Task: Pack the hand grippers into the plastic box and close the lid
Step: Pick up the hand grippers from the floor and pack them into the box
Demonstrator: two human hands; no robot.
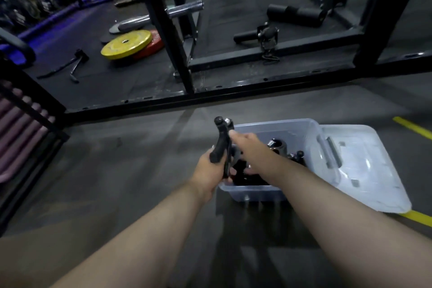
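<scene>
A clear plastic box [301, 127] stands on the dark gym floor, with several black hand grippers [278, 145] inside. Its lid [371, 166] lies flat just right of it. My left hand [211, 170] grips a black hand gripper [222, 140] by its lower handles, holding it upright over the box's left rim. My right hand [245, 145] reaches over the box and touches the same gripper higher up; its fingers are hidden behind the hand, so I cannot tell if they curl round it.
A black rack frame [210, 96] crosses the floor beyond the box. Yellow and red weight plates [127, 44] lie at the back left, foam rollers [294, 15] further right. A rack of pink items [14, 138] stands at left. Yellow floor lines [413, 127] run at right.
</scene>
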